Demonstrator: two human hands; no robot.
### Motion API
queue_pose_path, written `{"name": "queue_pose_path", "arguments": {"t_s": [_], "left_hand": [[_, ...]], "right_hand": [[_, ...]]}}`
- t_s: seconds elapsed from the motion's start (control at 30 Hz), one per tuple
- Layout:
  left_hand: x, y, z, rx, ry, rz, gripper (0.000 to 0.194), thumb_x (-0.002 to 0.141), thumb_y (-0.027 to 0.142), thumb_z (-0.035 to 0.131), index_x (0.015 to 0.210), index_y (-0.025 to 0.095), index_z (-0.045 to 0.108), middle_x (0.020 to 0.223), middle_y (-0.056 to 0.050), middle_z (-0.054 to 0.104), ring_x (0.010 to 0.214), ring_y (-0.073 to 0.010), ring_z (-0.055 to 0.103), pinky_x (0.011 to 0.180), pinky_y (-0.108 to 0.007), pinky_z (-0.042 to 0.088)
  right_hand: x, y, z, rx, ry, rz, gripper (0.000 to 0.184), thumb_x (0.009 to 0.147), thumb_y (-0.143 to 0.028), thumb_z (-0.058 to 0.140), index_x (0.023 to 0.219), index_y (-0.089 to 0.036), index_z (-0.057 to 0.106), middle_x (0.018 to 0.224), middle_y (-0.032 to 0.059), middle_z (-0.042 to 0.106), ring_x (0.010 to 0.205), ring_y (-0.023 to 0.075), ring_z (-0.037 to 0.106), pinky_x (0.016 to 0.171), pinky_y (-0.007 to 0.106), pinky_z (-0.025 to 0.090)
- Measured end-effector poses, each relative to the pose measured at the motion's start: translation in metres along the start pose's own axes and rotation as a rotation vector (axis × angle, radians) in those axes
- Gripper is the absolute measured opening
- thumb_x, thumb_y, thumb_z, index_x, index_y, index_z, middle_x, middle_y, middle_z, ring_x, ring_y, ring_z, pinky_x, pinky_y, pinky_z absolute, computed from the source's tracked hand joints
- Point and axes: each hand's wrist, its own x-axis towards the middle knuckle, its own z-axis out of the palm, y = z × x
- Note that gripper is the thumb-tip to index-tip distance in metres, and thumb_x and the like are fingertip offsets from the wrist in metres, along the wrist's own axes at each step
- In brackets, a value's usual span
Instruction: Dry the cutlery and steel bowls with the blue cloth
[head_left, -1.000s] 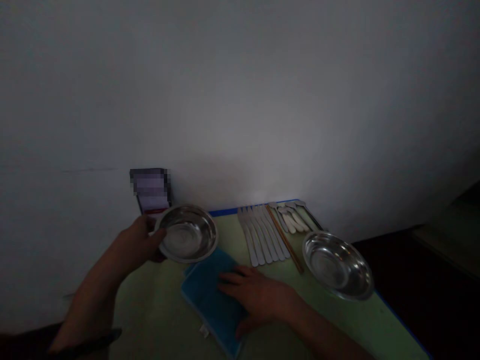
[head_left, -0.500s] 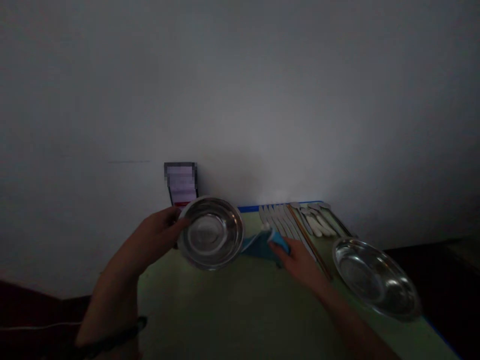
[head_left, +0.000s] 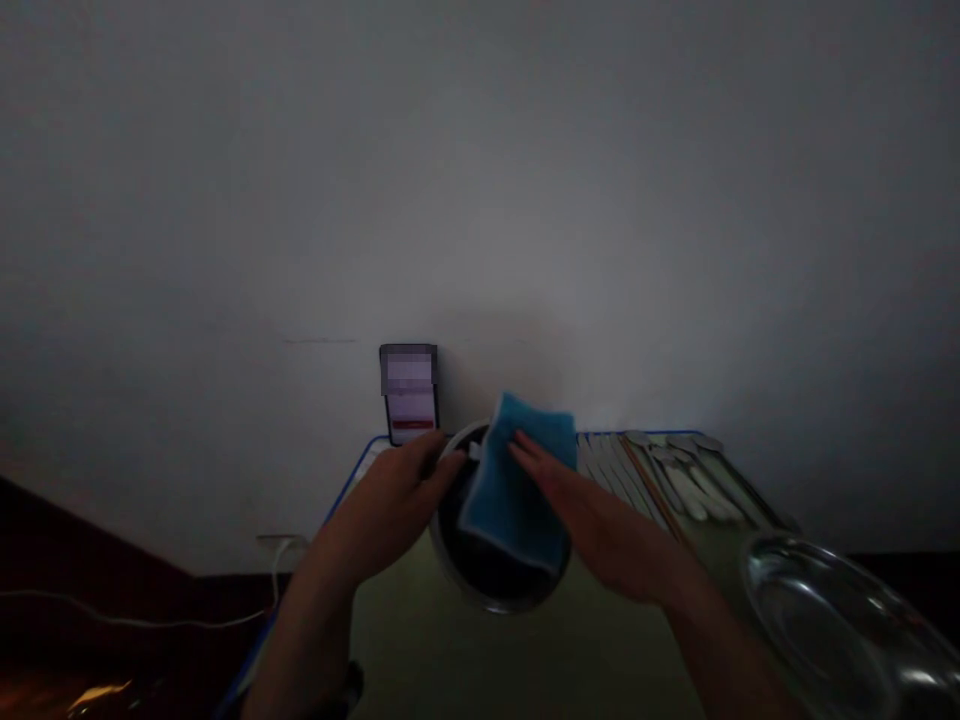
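Observation:
My left hand grips the left rim of a round metal bowl, its thumb over the edge. A blue cloth lies over the bowl's mouth and covers much of its inside. On top of the cloth, my right hand holds it against the bowl with fingers stretched out. The bowl's interior looks dark and partly hidden. Just beyond my right hand lies a row of forks.
Wooden chopsticks and several spoons lie right of the forks. A second metal bowl stands near the table's right edge. A phone leans on the wall. A white cable runs at lower left.
My right hand has brought the blue cloth from beside the bowl onto it. The bowl has been turned and its inside now looks darker. The view has shifted left.

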Motion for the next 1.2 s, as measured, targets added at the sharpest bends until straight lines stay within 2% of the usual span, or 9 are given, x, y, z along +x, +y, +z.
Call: {"name": "queue_pose_path", "arguments": {"t_s": [0.13, 0.23, 0.33, 0.53, 0.63, 0.73, 0.9, 1.0, 1.2], "left_hand": [[-0.004, 0.017, 0.0, -0.051, 0.002, 0.064, 0.033, 0.089, 0.043, 0.032, 0.073, 0.02, 0.051, 0.062, 0.001, 0.055, 0.057, -0.0159, 0.052, 0.054, -0.027, 0.036], [-0.01, 0.02, 0.001, -0.085, -0.073, 0.142, 0.03, 0.089, 0.041, 0.034, 0.083, 0.02, 0.054, 0.073, -0.001, 0.06, 0.065, -0.0169, 0.055, 0.059, -0.028, 0.039], [-0.015, 0.026, 0.006, -0.052, -0.117, 0.203, 0.022, 0.09, 0.036, 0.037, 0.092, 0.022, 0.054, 0.08, -0.002, 0.062, 0.071, -0.0176, 0.056, 0.062, -0.028, 0.039], [-0.021, 0.046, 0.011, 0.068, -0.08, 0.25, 0.018, 0.09, 0.033, 0.039, 0.086, 0.025, 0.054, 0.068, 0.001, 0.062, 0.058, -0.0156, 0.056, 0.052, -0.026, 0.033], [-0.019, 0.042, 0.004, 0.07, 0.044, 0.203, 0.019, 0.089, 0.036, 0.042, 0.08, 0.023, 0.053, 0.061, 0.003, 0.06, 0.052, -0.0141, 0.055, 0.049, -0.025, 0.032], [-0.014, 0.035, 0.0, -0.022, 0.335, 0.082, 0.025, 0.087, 0.038, 0.045, 0.07, 0.021, 0.049, 0.054, 0.005, 0.054, 0.048, -0.0118, 0.051, 0.048, -0.023, 0.034], [-0.002, 0.038, 0.019, -0.176, 0.817, -0.11, 0.018, 0.087, 0.037, 0.046, 0.082, 0.021, 0.049, 0.071, 0.002, 0.06, 0.063, -0.0136, 0.057, 0.055, -0.022, 0.04], [0.003, 0.037, 0.023, -0.209, 0.704, -0.106, 0.016, 0.086, 0.036, 0.047, 0.09, 0.02, 0.047, 0.077, -0.001, 0.062, 0.067, -0.0154, 0.06, 0.057, -0.023, 0.042], [-0.004, 0.023, 0.017, 0.005, -0.012, 0.057, 0.023, 0.085, 0.027, 0.04, 0.085, 0.02, 0.061, 0.071, -0.004, 0.067, 0.063, -0.0194, 0.063, 0.056, -0.027, 0.041]], "right_hand": [[0.008, 0.004, 0.016, -0.361, 0.163, -0.113, 0.054, 0.089, -0.028, 0.041, 0.141, -0.023, 0.025, 0.148, 0.0053, 0.024, 0.137, 0.0241, 0.014, 0.109, 0.048, 0.02], [0.011, 0.009, 0.011, -0.473, 0.262, -0.124, 0.054, 0.084, -0.02, 0.049, 0.136, -0.026, 0.034, 0.138, 0.0074, 0.042, 0.129, 0.026, 0.032, 0.103, 0.048, 0.027], [0.011, 0.011, 0.003, -0.363, 0.183, -0.024, 0.041, 0.081, -0.021, 0.055, 0.121, -0.024, 0.048, 0.114, 0.0069, 0.061, 0.102, 0.0225, 0.057, 0.087, 0.038, 0.042], [0.011, 0.017, 0.001, -0.286, 0.103, 0.127, 0.01, 0.073, -0.027, 0.062, 0.075, -0.018, 0.064, 0.065, 0.0026, 0.065, 0.063, 0.0178, 0.06, 0.055, 0.026, 0.038], [0.017, 0.027, 0.009, -0.065, 0.246, 0.16, 0.024, 0.073, -0.041, 0.061, 0.067, -0.018, 0.064, 0.06, 0.0004, 0.063, 0.059, 0.0155, 0.058, 0.052, 0.024, 0.036], [0.023, 0.03, 0.023, 0.321, 0.431, 0.325, 0.039, 0.072, -0.054, 0.057, 0.065, -0.016, 0.062, 0.057, 0.0014, 0.062, 0.056, 0.0156, 0.057, 0.048, 0.025, 0.038], [0.025, 0.02, 0.049, 1.055, 0.493, 0.389, 0.038, 0.071, -0.04, 0.063, 0.101, -0.017, 0.061, 0.093, 0.0077, 0.07, 0.075, 0.0209, 0.066, 0.065, 0.034, 0.051], [0.024, 0.026, 0.042, 0.902, 0.484, 0.289, 0.033, 0.07, -0.031, 0.064, 0.1, -0.018, 0.064, 0.1, 0.007, 0.069, 0.089, 0.0228, 0.065, 0.08, 0.039, 0.049], [0.018, 0.032, 0.001, -0.097, 0.472, 0.183, 0.017, 0.074, -0.029, 0.059, 0.086, -0.019, 0.067, 0.076, 0.0057, 0.07, 0.072, 0.0223, 0.064, 0.063, 0.031, 0.045]]}}
